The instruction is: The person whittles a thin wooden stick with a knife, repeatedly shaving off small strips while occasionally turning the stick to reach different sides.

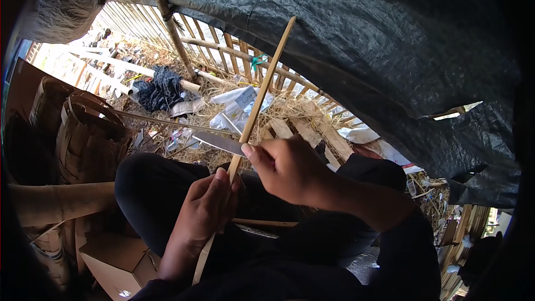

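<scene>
Pale plastic wrapper (227,118) | grey label (246,98) bears short lettering | too small and tilted to read

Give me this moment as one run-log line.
left hand: holding pale strip | right hand: holding knife, blade at strip | cardboard box: at lower left

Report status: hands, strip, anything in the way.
Left hand closed on pale strip, low down. Right hand gripping knife, blade at strip. Thin stick beyond blade, apparently not blocking.

open air beyond knife (218,142), tarp (379,61) right of strip (260,100)
</scene>
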`<act>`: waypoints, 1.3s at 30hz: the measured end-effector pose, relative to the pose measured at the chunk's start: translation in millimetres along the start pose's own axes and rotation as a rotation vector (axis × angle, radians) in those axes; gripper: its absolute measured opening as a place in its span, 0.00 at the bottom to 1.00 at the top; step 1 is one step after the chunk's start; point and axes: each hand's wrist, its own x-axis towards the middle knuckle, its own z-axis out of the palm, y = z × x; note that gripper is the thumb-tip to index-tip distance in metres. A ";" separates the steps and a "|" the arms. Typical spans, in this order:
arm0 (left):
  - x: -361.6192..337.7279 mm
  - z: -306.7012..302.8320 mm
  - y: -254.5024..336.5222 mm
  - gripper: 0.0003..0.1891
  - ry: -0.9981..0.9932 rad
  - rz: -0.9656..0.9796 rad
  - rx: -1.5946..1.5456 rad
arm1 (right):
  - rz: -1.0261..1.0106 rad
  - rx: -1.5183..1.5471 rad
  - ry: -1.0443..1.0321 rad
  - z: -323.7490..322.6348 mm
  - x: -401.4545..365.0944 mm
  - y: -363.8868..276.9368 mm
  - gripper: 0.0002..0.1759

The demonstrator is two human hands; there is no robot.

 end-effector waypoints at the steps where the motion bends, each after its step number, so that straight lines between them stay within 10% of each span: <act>1: 0.5 1.6 -1.1 0.24 0.003 0.011 -0.013 | 0.220 0.042 -0.193 -19.4 11.5 -4.9 0.30; 11: -0.1 7.0 6.0 0.24 -0.025 0.002 -0.069 | 0.233 0.048 0.059 -38.1 28.5 9.8 0.30; 23: -0.7 11.1 6.5 0.26 -0.017 0.013 -0.058 | -0.015 0.136 -0.100 -29.9 6.9 6.3 0.33; 27: 0.7 8.4 1.9 0.26 -0.032 0.018 -0.070 | 0.126 0.226 -0.284 -20.7 2.5 -3.6 0.21; 29: 0.4 7.9 1.2 0.26 -0.054 0.009 -0.051 | 0.179 0.757 -0.256 -12.9 -0.5 -9.7 0.15; 39: 1.0 3.9 -8.6 0.25 -0.079 0.038 -0.066 | 0.184 0.830 -0.226 -21.1 1.1 1.5 0.09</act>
